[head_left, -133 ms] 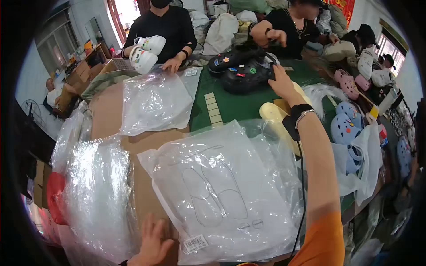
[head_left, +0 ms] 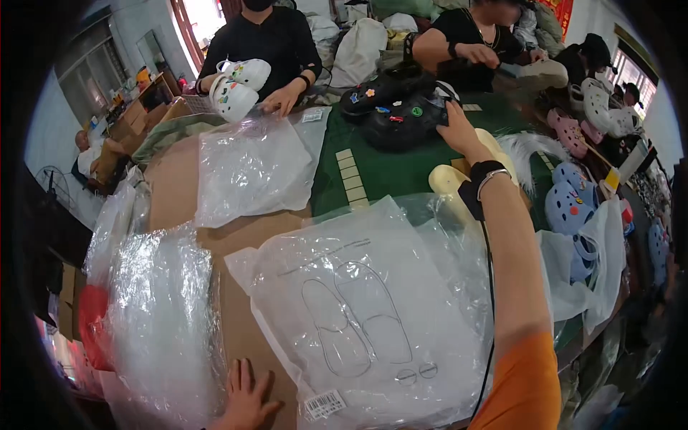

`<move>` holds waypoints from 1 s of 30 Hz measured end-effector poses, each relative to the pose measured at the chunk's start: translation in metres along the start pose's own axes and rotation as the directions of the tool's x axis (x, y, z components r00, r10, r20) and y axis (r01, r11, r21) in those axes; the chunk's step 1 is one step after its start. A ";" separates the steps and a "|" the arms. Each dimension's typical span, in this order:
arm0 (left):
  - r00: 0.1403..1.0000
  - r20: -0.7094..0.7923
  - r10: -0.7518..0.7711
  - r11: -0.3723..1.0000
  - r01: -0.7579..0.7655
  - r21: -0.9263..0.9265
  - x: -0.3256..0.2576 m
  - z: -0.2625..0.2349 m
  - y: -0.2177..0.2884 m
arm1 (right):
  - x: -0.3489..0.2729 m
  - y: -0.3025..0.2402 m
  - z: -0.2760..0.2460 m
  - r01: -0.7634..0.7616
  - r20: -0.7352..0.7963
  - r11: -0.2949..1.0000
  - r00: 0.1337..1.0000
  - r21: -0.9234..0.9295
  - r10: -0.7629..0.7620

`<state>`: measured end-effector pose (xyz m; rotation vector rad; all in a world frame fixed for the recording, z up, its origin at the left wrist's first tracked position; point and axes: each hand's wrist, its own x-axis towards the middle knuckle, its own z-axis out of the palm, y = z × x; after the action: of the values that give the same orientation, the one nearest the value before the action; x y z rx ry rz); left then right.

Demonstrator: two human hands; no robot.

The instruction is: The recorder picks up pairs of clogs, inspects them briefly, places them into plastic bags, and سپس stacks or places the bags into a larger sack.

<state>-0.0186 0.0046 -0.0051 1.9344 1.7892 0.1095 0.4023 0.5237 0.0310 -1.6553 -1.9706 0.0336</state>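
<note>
My right hand (head_left: 463,131) reaches far forward and grips the right end of a pair of black clogs (head_left: 390,118) dotted with colourful charms. Part of the grip is hidden behind the fingers. My left hand (head_left: 246,401) lies with fingers spread on the brown cardboard (head_left: 251,337) at the near edge, holding nothing. Between my arms a clear plastic bag (head_left: 365,301) printed with two sole outlines lies flat, a barcode label (head_left: 325,405) at its near corner. Pale yellow shoe-shaped pieces (head_left: 448,180) sit beside my right wrist.
At left lies a shiny stack of plastic bags (head_left: 161,301). Another bag (head_left: 251,172) lies farther back, before a person holding white clogs (head_left: 240,89). Blue clogs (head_left: 570,197) and a whitish bag (head_left: 602,251) are at right. A black cable (head_left: 490,308) runs along my right arm.
My right hand's fingers have closed more around the end of the black clogs. The co-worker at the back right has drawn a hand back from above them. The view has shifted slightly.
</note>
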 end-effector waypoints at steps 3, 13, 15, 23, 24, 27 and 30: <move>0.995 0.097 0.002 0.974 -0.024 0.223 0.005 -0.006 0.002 | 0.021 0.002 0.024 0.018 0.008 1.000 1.000 0.008 -0.018; 0.987 0.162 -0.005 0.979 -0.028 0.201 0.008 -0.008 0.001 | 0.037 -0.005 0.029 -0.184 0.083 0.983 0.979 -0.029 0.186; 0.987 0.157 -0.024 0.972 -0.014 0.237 0.006 -0.010 0.004 | 0.024 -0.013 0.006 -0.136 0.123 0.988 0.984 0.068 0.127; 0.993 0.119 0.028 0.956 -0.061 0.288 -0.001 0.002 -0.013 | -0.041 -0.035 -0.072 0.080 -0.345 0.997 0.936 0.016 -0.069; 0.994 0.112 0.021 0.959 -0.052 0.280 -0.001 0.006 -0.017 | -0.043 -0.039 -0.104 0.125 -0.266 0.983 0.960 0.131 -0.086; 0.996 0.056 0.065 0.961 -0.077 0.265 0.011 0.007 -0.016 | -0.058 -0.061 -0.180 0.248 -0.284 0.949 0.940 0.194 -0.187; 0.992 0.048 0.117 0.954 -0.125 0.271 0.019 0.007 -0.016 | -0.099 -0.131 -0.256 0.145 -0.258 0.559 0.957 0.817 0.129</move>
<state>-0.0277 0.0207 -0.0231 2.2253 1.7392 -0.1335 0.4013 0.3181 0.2553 -0.9220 -1.3592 0.6038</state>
